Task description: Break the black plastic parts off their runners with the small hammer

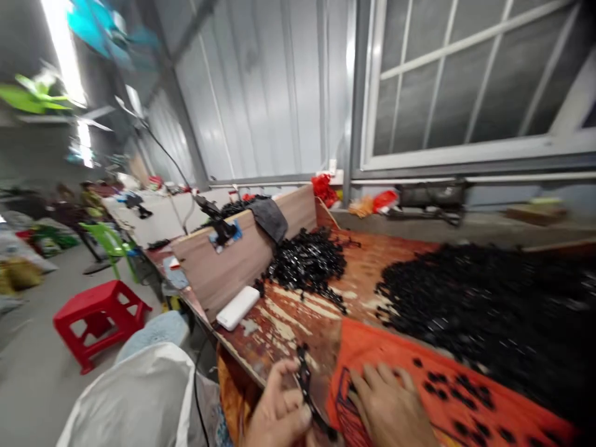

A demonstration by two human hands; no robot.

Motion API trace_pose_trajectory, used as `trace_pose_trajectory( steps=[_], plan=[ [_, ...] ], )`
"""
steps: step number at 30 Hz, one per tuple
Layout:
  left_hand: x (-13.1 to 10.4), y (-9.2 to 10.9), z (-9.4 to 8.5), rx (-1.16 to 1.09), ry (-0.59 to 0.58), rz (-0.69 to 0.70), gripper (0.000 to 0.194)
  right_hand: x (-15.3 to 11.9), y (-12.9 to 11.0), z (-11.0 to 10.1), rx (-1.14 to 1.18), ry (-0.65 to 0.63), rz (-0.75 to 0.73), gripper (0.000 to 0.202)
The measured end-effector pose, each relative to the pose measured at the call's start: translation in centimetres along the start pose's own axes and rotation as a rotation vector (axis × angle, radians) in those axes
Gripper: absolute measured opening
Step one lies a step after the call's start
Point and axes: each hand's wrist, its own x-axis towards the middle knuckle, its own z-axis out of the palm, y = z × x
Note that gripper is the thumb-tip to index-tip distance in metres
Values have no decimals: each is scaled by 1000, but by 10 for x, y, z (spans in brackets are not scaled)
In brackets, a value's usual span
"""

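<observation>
My left hand (282,406) is at the bottom centre, its thumb and fingers closed round a thin black plastic strip (305,379). The strip stands up past the fingertips, and its lower end runs down to the right. My right hand (391,406) is over an orange-red sheet (367,341), palm down with fingers bent. Between its thumb and index fingertip shows a small black piece (352,387), partly hidden. Several small round black pieces (459,388) lie scattered on the sheet to the right of this hand. A dark purple cord (344,403) lies on the sheet between my hands.
A big heap of black parts (488,304) covers the table's right side; a smaller heap (310,261) sits against a wooden partition (233,261). A white box-like object (238,308) rests at the table edge. Left are a white sack (135,403) and a red stool (100,316).
</observation>
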Motion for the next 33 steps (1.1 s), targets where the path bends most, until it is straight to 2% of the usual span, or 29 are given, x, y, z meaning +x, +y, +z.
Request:
trace_pose_trajectory(
  steps=[1, 3, 6, 9, 11, 13, 16, 19, 23, 26, 30, 33],
  plan=[
    [3, 0, -1, -27, -22, -12, 68, 1, -2, -1, 0, -4, 46, 7],
    [6, 1, 1, -50, -29, -87, 70, 4, -6, -3, 15, -46, 79, 10],
    [4, 5, 7, -26, -42, -199, 61, 6, -9, -8, 29, -83, 109, 20],
    [3, 8, 13, 5, -84, -243, 50, 2, -7, -18, 86, -81, 97, 33],
    [4, 8, 14, 40, -76, -250, 37, -2, -4, -31, 231, -41, 104, 31],
    [5, 7, 15, 116, -44, -241, 32, -5, -3, -49, 446, 4, 135, 31],
    [8, 1, 15, 263, -72, -274, 40, -6, -5, -76, 736, 0, 163, 39],
    [12, -7, 16, 365, -178, -312, 47, -8, -11, -87, 904, -37, 80, 42],
    [12, -16, 19, 403, -262, -296, 47, -18, -21, -75, 883, 7, 30, 24],
    [7, -20, 21, 413, -265, -334, 45, -29, -24, -64, 844, 38, 44, 20],
    [12, -19, 18, 575, -145, -272, 52, -49, -10, -72, 840, -31, 5, 25],
    [34, -8, 14, 781, -42, -169, 54, -62, 11, -85, 623, -10, 114, 39]
  ],
)
